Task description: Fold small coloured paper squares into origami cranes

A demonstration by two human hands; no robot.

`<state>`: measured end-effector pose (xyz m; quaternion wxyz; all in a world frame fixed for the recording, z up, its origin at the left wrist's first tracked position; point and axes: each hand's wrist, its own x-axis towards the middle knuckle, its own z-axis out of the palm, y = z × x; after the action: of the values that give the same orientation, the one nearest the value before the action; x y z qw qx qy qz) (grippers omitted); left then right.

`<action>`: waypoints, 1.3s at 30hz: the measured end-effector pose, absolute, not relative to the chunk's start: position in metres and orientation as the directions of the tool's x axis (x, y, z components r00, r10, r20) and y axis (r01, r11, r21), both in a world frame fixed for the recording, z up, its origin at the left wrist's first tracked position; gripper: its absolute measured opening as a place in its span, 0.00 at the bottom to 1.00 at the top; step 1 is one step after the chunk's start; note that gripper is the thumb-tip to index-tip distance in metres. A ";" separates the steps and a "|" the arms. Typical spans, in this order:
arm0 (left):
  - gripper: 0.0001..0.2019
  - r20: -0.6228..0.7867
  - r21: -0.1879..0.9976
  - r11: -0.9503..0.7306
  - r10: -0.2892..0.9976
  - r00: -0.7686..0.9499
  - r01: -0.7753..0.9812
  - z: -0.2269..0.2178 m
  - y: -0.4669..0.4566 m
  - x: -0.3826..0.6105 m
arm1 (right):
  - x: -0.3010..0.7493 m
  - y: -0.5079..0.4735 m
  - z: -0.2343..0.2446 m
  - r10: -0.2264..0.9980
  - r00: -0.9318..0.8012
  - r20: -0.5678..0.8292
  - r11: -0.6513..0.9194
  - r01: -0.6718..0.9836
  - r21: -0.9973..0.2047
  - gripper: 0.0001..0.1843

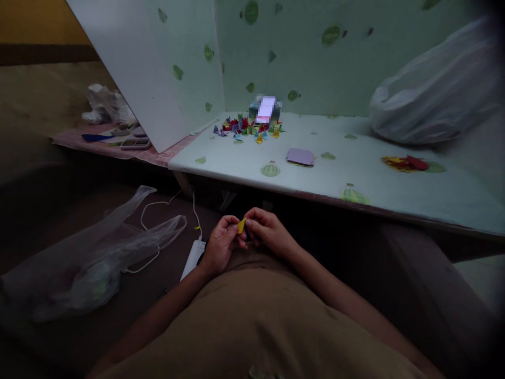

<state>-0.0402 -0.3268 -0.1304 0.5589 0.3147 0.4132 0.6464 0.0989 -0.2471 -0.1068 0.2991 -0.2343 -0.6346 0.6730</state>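
Observation:
Between my two hands, just above my lap, is a small folded piece of yellow paper (241,226). My left hand (221,245) pinches it from the left side. The thumb and forefinger of my right hand (272,231) close on its upper right edge. On the table beyond lies a cluster of small folded paper cranes (246,126) in many colours. A stack of square paper sheets (300,157), purple on top, lies nearer the table's front. Farther right is a loose pile of yellow and red paper pieces (405,163).
A phone (265,109) leans behind the cranes. At the table's right stands a white plastic bag (430,95). A clear plastic bag (98,273), a white cable (194,210) and a white power bank (193,259) lie to my left. A white panel (158,68) divides off another table.

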 end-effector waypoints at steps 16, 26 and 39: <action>0.19 -0.061 0.868 -0.042 0.980 -0.191 -0.495 -0.128 -0.327 -0.037 | 0.099 -0.252 -0.101 0.645 -0.764 0.017 -0.132 -0.133 -0.982 0.14; 0.19 -0.043 0.861 -0.068 0.978 -0.205 -0.505 -0.127 -0.327 -0.036 | 0.101 -0.250 -0.101 0.637 -0.770 0.042 -0.120 -0.152 -0.981 0.14; 0.16 -0.027 0.939 -0.067 0.963 -0.267 -0.339 -0.133 -0.324 -0.041 | 0.098 -0.247 -0.108 0.698 -0.599 0.391 0.561 0.118 -0.819 0.05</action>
<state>-0.0406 -0.3244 -0.1326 0.5024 0.3377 0.4625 0.6478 0.0983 -0.2467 -0.1077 0.3684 -0.2542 -0.8029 0.3937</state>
